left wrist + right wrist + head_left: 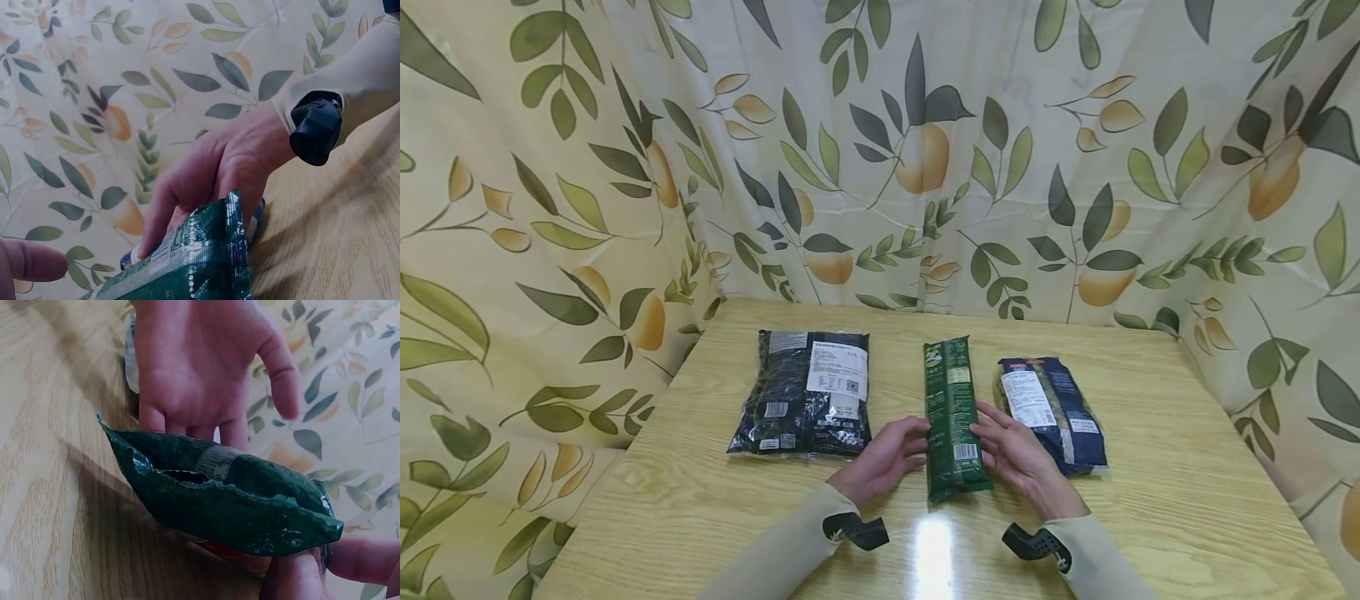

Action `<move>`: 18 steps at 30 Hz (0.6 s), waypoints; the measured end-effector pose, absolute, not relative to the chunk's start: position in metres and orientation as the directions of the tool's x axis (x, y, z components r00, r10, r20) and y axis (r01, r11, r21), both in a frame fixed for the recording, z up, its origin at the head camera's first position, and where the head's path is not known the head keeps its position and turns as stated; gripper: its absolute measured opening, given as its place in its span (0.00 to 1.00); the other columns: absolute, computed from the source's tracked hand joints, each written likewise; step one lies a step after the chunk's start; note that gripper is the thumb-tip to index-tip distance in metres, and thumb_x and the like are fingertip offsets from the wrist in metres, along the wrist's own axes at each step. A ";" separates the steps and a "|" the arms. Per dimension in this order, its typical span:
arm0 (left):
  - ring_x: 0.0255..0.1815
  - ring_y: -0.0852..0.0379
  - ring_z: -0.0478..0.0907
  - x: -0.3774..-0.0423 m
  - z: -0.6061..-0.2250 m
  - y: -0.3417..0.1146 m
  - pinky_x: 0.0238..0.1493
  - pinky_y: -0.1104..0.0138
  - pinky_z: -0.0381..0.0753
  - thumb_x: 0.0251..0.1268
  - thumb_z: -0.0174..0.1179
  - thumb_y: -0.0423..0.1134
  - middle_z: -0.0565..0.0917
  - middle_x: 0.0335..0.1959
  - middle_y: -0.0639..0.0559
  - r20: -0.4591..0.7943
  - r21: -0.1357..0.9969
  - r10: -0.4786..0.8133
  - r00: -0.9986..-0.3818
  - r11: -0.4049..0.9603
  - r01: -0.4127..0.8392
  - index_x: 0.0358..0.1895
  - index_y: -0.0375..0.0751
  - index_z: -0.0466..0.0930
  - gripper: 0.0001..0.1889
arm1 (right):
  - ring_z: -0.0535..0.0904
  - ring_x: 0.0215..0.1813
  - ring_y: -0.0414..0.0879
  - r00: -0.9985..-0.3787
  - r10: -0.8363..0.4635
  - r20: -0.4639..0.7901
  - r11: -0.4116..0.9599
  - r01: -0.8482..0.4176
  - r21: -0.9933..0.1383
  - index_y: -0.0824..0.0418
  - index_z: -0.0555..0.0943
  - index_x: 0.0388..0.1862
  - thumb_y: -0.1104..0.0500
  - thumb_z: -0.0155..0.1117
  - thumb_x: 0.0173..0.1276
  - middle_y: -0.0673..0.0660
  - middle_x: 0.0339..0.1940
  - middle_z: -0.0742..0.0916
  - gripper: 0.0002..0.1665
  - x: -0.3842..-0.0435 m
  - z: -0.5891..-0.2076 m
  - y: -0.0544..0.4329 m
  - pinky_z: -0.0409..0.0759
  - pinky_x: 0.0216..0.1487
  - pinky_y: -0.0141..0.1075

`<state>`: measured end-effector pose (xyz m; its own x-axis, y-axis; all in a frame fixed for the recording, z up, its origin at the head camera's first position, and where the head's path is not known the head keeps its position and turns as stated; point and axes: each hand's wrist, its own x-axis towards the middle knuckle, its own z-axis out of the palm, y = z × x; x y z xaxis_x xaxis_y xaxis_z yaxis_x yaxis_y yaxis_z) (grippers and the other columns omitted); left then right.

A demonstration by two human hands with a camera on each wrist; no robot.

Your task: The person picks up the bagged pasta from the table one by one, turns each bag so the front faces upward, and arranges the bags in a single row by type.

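Note:
A long green spaghetti packet (953,417) lies between the two hands in the head view, its printed back and barcode upward. My left hand (886,458) touches its left edge with extended fingers; in the right wrist view that hand's thumb (284,387) stands away from the packet, and its fingertips are hidden behind it. My right hand (1021,458) holds the packet's right edge, with thumb and finger close against a corner at the lower right of the right wrist view. The crimped near end (237,250) casts a shadow on the wood.
A large black plastic bag (790,375) with white labels lies left of the hands. A smaller dark blue bag (1071,433) with a white label lies just beyond the right hand. The wooden table (1180,500) meets a leaf-patterned curtain (880,167) at its back.

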<state>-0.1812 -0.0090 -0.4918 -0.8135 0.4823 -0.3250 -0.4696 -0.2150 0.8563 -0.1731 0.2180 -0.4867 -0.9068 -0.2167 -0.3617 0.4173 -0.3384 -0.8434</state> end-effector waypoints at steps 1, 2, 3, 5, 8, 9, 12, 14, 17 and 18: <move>0.51 0.56 0.79 -0.181 -0.492 -0.009 0.55 0.65 0.75 0.72 0.53 0.44 0.81 0.51 0.51 -0.323 0.857 0.487 -0.811 -0.214 -0.470 0.54 0.37 0.78 0.16 | 0.87 0.51 0.37 -0.909 -0.212 -0.360 -0.337 0.413 -0.846 0.60 0.45 0.87 0.67 0.52 0.80 0.43 0.53 0.86 0.44 -0.173 -0.487 0.218 0.87 0.50 0.34; 0.51 0.56 0.79 -0.181 -0.492 -0.010 0.55 0.65 0.75 0.73 0.53 0.44 0.82 0.51 0.51 -0.323 0.857 0.491 -0.809 -0.212 -0.470 0.56 0.36 0.78 0.18 | 0.87 0.51 0.37 -0.910 -0.208 -0.359 -0.335 0.411 -0.848 0.60 0.45 0.86 0.67 0.52 0.80 0.43 0.54 0.85 0.43 -0.172 -0.486 0.217 0.88 0.49 0.34; 0.51 0.56 0.79 -0.180 -0.492 -0.010 0.54 0.65 0.75 0.73 0.53 0.44 0.82 0.51 0.50 -0.318 0.859 0.496 -0.808 -0.209 -0.467 0.58 0.35 0.77 0.19 | 0.87 0.51 0.36 -0.911 -0.205 -0.359 -0.330 0.409 -0.851 0.60 0.45 0.87 0.67 0.52 0.80 0.43 0.55 0.85 0.44 -0.172 -0.486 0.217 0.88 0.49 0.33; 0.51 0.56 0.80 -0.179 -0.492 -0.010 0.54 0.64 0.76 0.73 0.53 0.44 0.82 0.52 0.50 -0.317 0.858 0.505 -0.803 -0.209 -0.469 0.61 0.33 0.76 0.21 | 0.87 0.50 0.36 -0.913 -0.191 -0.359 -0.318 0.404 -0.858 0.60 0.45 0.86 0.67 0.52 0.80 0.47 0.60 0.84 0.43 -0.171 -0.485 0.216 0.88 0.48 0.32; 0.51 0.55 0.79 -0.179 -0.492 -0.010 0.54 0.64 0.78 0.73 0.52 0.43 0.82 0.52 0.49 -0.311 0.862 0.507 -0.803 -0.205 -0.464 0.63 0.32 0.75 0.23 | 0.88 0.49 0.36 -0.918 -0.162 -0.362 -0.297 0.395 -0.869 0.61 0.47 0.86 0.68 0.53 0.79 0.57 0.73 0.78 0.43 -0.170 -0.483 0.215 0.88 0.47 0.32; 0.51 0.55 0.79 -0.179 -0.492 -0.009 0.54 0.64 0.78 0.73 0.52 0.43 0.82 0.51 0.50 -0.308 0.864 0.510 -0.803 -0.202 -0.460 0.64 0.32 0.75 0.23 | 0.88 0.49 0.36 -0.919 -0.156 -0.362 -0.287 0.393 -0.873 0.61 0.48 0.86 0.68 0.53 0.79 0.59 0.77 0.74 0.43 -0.170 -0.482 0.214 0.88 0.46 0.31; 0.51 0.55 0.79 -0.180 -0.493 -0.008 0.54 0.65 0.79 0.73 0.52 0.43 0.82 0.51 0.49 -0.308 0.868 0.513 -0.801 -0.193 -0.457 0.63 0.32 0.75 0.23 | 0.88 0.47 0.36 -0.923 -0.134 -0.360 -0.272 0.384 -0.882 0.62 0.50 0.85 0.68 0.55 0.78 0.61 0.79 0.73 0.42 -0.168 -0.480 0.212 0.88 0.45 0.32; 0.52 0.55 0.79 -0.179 -0.492 -0.008 0.55 0.64 0.80 0.73 0.52 0.43 0.82 0.52 0.49 -0.306 0.870 0.520 -0.797 -0.188 -0.456 0.62 0.32 0.75 0.22 | 0.88 0.47 0.36 -0.926 -0.127 -0.357 -0.263 0.378 -0.888 0.62 0.50 0.85 0.67 0.55 0.78 0.61 0.77 0.75 0.42 -0.167 -0.479 0.212 0.88 0.45 0.32; 0.54 0.54 0.80 -0.179 -0.492 -0.008 0.56 0.63 0.79 0.74 0.51 0.43 0.82 0.54 0.48 -0.310 0.867 0.527 -0.791 -0.184 -0.462 0.61 0.32 0.75 0.21 | 0.88 0.48 0.36 -0.930 -0.113 -0.351 -0.245 0.368 -0.897 0.63 0.52 0.85 0.68 0.56 0.77 0.60 0.76 0.76 0.42 -0.166 -0.479 0.210 0.89 0.46 0.33; 0.55 0.53 0.80 -0.178 -0.491 -0.009 0.57 0.62 0.79 0.74 0.51 0.44 0.82 0.55 0.47 -0.312 0.867 0.528 -0.790 -0.181 -0.463 0.61 0.32 0.76 0.21 | 0.88 0.48 0.36 -0.931 -0.109 -0.348 -0.236 0.365 -0.901 0.63 0.52 0.85 0.68 0.56 0.77 0.63 0.78 0.74 0.42 -0.166 -0.480 0.209 0.89 0.46 0.34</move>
<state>-0.1781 -0.0088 -0.4914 -0.7902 0.5276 -0.3117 -0.4633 -0.1814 0.8674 -0.1660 0.2094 -0.4796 -0.9310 -0.1088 -0.3484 0.3647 -0.2358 -0.9008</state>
